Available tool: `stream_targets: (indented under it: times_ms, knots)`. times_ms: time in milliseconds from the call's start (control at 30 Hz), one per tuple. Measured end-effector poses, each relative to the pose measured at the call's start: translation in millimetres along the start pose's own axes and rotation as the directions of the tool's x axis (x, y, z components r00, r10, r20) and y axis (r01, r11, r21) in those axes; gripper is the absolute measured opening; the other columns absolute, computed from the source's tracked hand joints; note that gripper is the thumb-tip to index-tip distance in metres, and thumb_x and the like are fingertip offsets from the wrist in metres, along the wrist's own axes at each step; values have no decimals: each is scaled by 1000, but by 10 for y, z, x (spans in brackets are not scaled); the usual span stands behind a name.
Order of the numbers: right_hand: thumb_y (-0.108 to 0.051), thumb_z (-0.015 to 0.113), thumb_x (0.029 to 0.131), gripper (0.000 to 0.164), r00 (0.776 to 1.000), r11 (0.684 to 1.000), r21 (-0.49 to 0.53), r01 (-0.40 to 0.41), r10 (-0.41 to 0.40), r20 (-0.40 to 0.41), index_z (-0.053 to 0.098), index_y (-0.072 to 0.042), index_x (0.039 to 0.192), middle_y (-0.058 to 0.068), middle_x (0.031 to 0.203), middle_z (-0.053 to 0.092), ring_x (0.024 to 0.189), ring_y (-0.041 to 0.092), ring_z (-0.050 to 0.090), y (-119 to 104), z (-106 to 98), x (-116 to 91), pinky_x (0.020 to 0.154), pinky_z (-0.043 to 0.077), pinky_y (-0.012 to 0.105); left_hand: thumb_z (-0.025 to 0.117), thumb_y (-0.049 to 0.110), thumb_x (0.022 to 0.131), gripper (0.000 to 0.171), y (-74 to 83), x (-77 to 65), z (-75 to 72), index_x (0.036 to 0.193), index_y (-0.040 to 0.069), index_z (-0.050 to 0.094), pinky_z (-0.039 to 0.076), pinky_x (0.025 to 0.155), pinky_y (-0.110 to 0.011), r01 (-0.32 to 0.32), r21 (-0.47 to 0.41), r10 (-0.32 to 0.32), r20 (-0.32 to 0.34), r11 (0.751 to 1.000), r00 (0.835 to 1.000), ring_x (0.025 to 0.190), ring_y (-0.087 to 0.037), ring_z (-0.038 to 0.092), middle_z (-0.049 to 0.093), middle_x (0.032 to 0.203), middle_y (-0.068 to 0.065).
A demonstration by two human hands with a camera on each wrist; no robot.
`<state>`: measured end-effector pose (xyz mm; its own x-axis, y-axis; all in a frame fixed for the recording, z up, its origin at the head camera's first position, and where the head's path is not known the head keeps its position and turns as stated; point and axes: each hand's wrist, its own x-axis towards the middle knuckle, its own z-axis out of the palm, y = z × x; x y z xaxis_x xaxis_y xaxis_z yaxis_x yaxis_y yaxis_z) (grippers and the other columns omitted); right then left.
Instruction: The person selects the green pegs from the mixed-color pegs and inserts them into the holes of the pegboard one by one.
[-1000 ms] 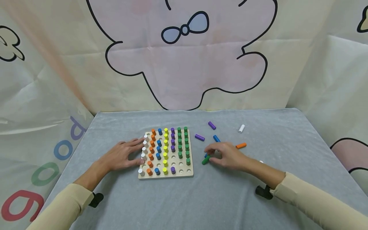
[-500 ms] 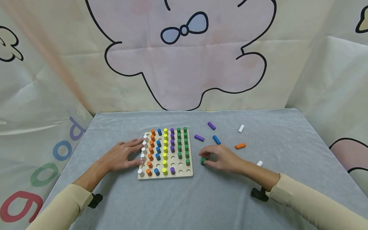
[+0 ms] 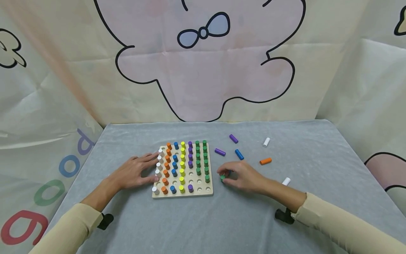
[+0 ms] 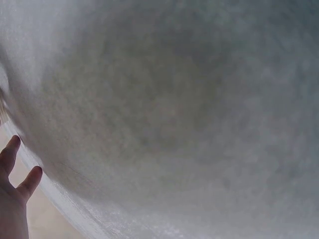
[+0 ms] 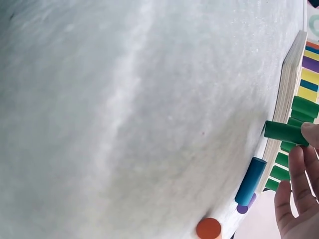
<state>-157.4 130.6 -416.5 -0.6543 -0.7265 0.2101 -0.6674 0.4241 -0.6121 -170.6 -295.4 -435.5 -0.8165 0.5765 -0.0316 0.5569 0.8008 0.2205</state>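
Observation:
A light wooden pegboard [image 3: 203, 195] holds columns of white, orange, blue, yellow, purple and green pegs. My left hand [image 3: 134, 173] lies along its left edge, fingers spread and fingertips at the rim near the white pegs. Only part of that hand [image 4: 11, 199] shows in the left wrist view. Just right of the board, my right hand [image 3: 242, 176] pinches a green peg [image 5: 284, 133] between thumb and fingers. In the head view, the fingers hide most of this peg. Several holes at the front right of the board have no pegs.
Loose pegs lie on the grey cloth [image 3: 247, 222] right of the board: purple [image 3: 220, 152], another purple [image 3: 233, 138], blue [image 3: 239, 154], orange [image 3: 265, 161] and white [image 3: 266, 142]. Another white peg [image 3: 286, 181] lies by the right forearm. Printed cloth walls surround the table.
My right hand has moved left toward the board with the green peg, which has turned from slanting to more upright. The left hand has stayed at the board's edge.

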Motion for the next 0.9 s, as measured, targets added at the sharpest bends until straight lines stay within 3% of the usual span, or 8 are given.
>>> stream_targets:
  times_ms: [267,467,667,900]
  knots:
    - [-6,78,85,30,999,999,4,38,-38,34,71,-7,114,0,104,73,91,10,63,-164,-12,6,82,55,32,59,63,90,78,11,6,-7,148,12,49,38,100,-64,1,15,-1,3,1000,1000,142,-38,37,36,159,-8]
    - [-7,78,85,31,999,999,-4,49,-49,12,71,-7,115,0,105,73,91,9,62,-290,-3,51,81,54,31,60,62,90,77,15,1,-13,148,12,50,38,100,-64,4,14,-4,4,1000,1000,142,-38,37,36,159,-8]
    - [-5,78,85,30,999,998,37,46,-46,-12,71,-6,113,-1,104,73,90,9,62,-308,48,96,79,55,34,60,62,90,77,16,0,-1,148,12,50,38,100,-64,1,10,-1,7,1000,1000,142,-39,37,36,159,-8]
    - [-6,78,85,29,998,996,64,54,-53,-19,71,-6,114,-3,104,74,90,8,64,-341,102,148,81,55,28,60,62,90,78,26,3,-9,148,12,50,38,100,-64,10,10,-10,7,1000,1000,143,-38,36,35,159,-8]
